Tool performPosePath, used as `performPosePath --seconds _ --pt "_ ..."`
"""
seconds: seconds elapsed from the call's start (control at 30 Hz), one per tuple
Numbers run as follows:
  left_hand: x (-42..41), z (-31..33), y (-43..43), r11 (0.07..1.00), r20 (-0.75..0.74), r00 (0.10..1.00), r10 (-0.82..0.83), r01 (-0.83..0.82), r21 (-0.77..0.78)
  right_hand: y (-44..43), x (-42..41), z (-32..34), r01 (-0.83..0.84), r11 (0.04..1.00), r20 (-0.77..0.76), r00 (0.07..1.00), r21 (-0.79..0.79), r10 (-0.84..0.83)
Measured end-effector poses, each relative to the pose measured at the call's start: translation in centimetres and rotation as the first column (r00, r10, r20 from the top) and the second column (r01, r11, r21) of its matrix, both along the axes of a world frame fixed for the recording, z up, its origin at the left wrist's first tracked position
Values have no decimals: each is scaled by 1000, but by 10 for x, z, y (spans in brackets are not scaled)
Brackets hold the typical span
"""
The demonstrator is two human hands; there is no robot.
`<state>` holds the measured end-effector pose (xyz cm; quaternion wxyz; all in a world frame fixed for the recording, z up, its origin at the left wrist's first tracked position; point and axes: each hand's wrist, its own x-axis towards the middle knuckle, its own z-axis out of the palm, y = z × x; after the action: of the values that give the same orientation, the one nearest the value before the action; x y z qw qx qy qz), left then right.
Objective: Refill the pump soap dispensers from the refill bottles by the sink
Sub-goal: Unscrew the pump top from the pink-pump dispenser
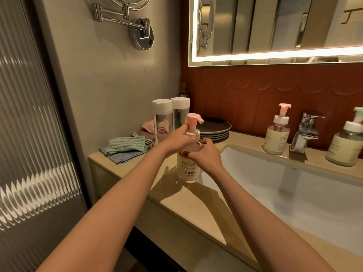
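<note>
While my left hand (179, 139) pinches the white collar (193, 133) under the pink pump head (193, 117) and my right hand (206, 154) curls round the shoulder of the YAPING dispenser (187, 170), the bottle stands on the desk (176, 203) right beside the sink basin (275, 183). If the collar gives suddenly, I judge it could tip toward the basin and spill. The two capped refill bottles (163, 118) stand just behind, near enough for an elbow-swing to knock.

A lit mirror (275, 26) hung over rust-red wall tiles (255, 93). Ribbed glass (29, 114) stood left of the beige surface (176, 205).
</note>
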<state>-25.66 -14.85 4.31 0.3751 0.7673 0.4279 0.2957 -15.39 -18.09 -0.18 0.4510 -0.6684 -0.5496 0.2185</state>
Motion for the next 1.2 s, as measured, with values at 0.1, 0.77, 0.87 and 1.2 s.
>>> performPosePath --seconds 0.1,0.77,0.87,1.2 --pt "0 -6 3 998 32 999 39 -40 45 1 -1 1 -38 999 48 998 1 38" --pt "-1 -10 10 926 -55 951 306 -284 247 3 -21 -7 8 997 149 989 72 -19" --pt "-7 -7 4 970 40 978 207 -210 124 4 -22 -10 48 997 130 990 66 -56" --pt "-24 -2 1 987 143 980 141 -150 58 5 -32 -10 26 998 103 994 53 -32"
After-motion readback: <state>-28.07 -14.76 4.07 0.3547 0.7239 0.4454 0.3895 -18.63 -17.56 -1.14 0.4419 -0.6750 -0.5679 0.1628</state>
